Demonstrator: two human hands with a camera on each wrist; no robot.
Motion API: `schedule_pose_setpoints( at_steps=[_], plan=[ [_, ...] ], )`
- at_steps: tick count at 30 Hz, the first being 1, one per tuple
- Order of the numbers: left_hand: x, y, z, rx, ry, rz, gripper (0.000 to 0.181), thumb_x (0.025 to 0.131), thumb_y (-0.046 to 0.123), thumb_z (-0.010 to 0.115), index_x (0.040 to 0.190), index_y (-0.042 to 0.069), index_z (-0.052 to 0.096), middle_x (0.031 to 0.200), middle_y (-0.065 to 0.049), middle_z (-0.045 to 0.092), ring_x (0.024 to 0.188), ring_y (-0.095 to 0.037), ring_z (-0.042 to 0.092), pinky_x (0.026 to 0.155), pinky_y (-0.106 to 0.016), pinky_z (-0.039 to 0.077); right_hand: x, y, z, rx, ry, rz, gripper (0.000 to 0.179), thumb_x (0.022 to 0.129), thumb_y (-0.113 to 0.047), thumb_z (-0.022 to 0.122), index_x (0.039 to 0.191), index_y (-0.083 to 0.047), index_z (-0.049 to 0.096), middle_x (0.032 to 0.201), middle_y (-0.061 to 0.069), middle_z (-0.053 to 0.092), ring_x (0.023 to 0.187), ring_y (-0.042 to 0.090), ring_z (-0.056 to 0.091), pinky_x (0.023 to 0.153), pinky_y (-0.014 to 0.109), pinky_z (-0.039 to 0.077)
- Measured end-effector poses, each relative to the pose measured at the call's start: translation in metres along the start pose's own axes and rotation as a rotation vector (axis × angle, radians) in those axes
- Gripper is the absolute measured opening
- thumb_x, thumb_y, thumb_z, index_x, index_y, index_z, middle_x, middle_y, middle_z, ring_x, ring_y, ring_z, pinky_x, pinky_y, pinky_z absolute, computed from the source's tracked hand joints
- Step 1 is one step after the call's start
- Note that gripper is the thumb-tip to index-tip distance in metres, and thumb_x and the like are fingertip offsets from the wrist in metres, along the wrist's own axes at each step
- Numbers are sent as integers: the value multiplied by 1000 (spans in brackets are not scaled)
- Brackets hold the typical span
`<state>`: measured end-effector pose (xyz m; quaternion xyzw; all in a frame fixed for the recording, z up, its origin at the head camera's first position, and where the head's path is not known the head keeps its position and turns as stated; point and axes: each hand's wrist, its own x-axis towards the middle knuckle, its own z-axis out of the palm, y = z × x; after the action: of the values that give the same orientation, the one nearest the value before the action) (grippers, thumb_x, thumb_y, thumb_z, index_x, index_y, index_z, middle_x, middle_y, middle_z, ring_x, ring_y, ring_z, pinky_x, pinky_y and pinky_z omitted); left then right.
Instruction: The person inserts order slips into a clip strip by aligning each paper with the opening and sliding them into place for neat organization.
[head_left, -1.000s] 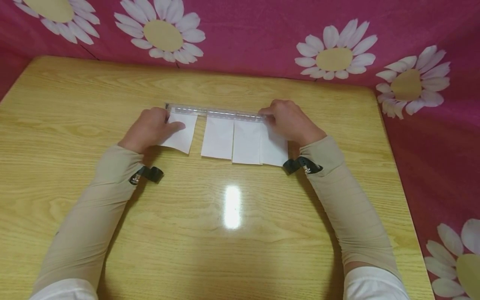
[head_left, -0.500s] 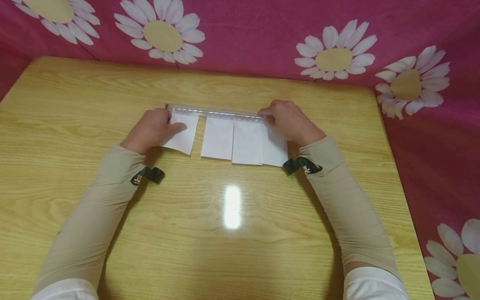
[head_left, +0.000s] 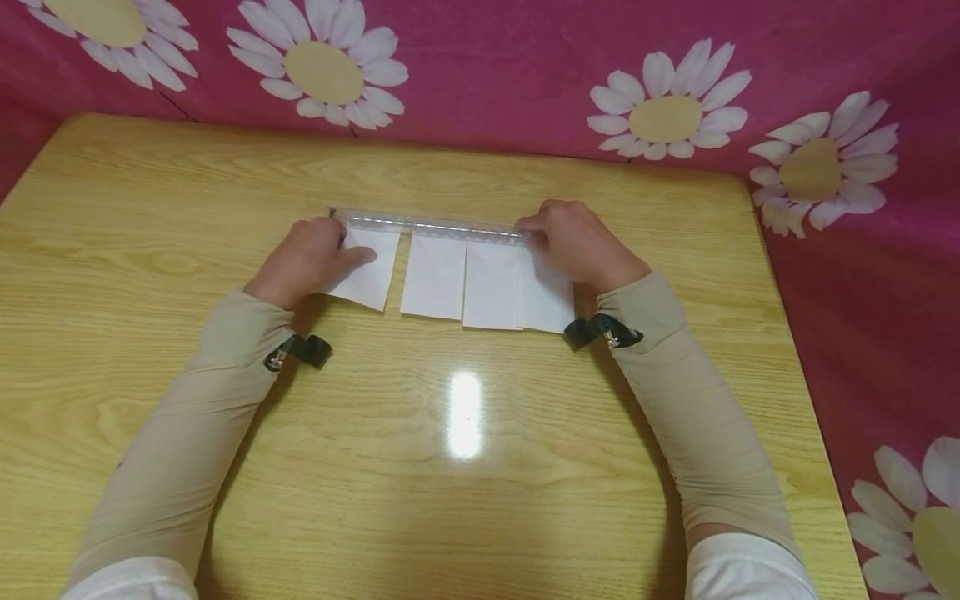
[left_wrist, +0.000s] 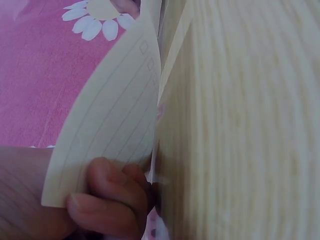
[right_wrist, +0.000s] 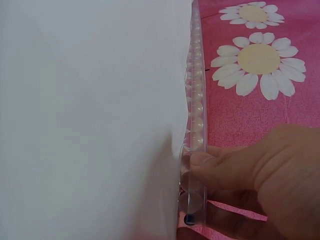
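Note:
A long clear plastic strip (head_left: 427,227) with a row of round shapes runs along the far edge of several white paper slips. My left hand (head_left: 303,262) pinches the leftmost slip (head_left: 375,267), thumb on top and fingers curled beneath. In the left wrist view, that slip's underside (left_wrist: 112,95) is lined, has small printed boxes and bends upward. My right hand (head_left: 581,242) pinches the strip's right end, thumb on the near face in the right wrist view. Three slips hang side by side: the first (head_left: 433,275), the middle one (head_left: 492,287) and the last (head_left: 543,292), partly hidden by the right hand.
Beneath the hands lies a wood-grain table (head_left: 450,517) with a bright light reflection. A magenta cloth (head_left: 495,83) with large white daisies stands along the far and right sides. Each wrist carries a small black camera mount, such as the left one (head_left: 307,350).
The left hand and its slip have shifted slightly right along the strip, narrowing the gap to the neighbouring slip. The right hand stays in place, still pinching the strip.

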<state>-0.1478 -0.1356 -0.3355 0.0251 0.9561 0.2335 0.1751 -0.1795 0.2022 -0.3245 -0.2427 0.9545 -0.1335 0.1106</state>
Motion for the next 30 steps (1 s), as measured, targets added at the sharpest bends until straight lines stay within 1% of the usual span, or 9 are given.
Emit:
schedule_pose_setpoints(
  at_steps=[4,12,17,24,30],
  plan=[
    [0,1,0,8,-7,-5,40,103,37,61,98,-3,61,85,-14,55,82,-30,54,75,-39,45,0,0,0,2,5,-3,33,105,-10,53,135,-10,68,104,19,69,85,26,53,79,39,49],
    [0,3,0,8,-20,-2,40,104,37,61,102,-3,61,87,-15,56,84,-30,54,76,-39,45,-1,-1,-1,-4,2,2,33,105,-10,54,135,-10,68,104,19,70,86,26,53,80,39,49],
    [0,3,1,9,-11,13,39,104,36,61,99,-3,61,84,-14,55,82,-30,54,75,-39,45,0,-1,0,3,-2,4,33,106,-10,53,135,-10,68,105,19,70,87,26,53,80,39,48],
    [0,5,1,4,-9,19,39,103,36,61,94,-2,61,79,-11,53,79,-28,52,72,-38,44,0,0,0,-11,14,-23,33,105,-8,53,133,-9,70,103,19,70,85,27,54,80,40,48],
    [-1,7,1,-5,-19,6,39,104,37,61,99,-2,63,82,-12,55,81,-29,53,73,-38,44,-1,-1,-1,-6,10,-19,32,105,-9,54,133,-9,70,104,19,70,86,27,54,80,40,49]
  ],
)
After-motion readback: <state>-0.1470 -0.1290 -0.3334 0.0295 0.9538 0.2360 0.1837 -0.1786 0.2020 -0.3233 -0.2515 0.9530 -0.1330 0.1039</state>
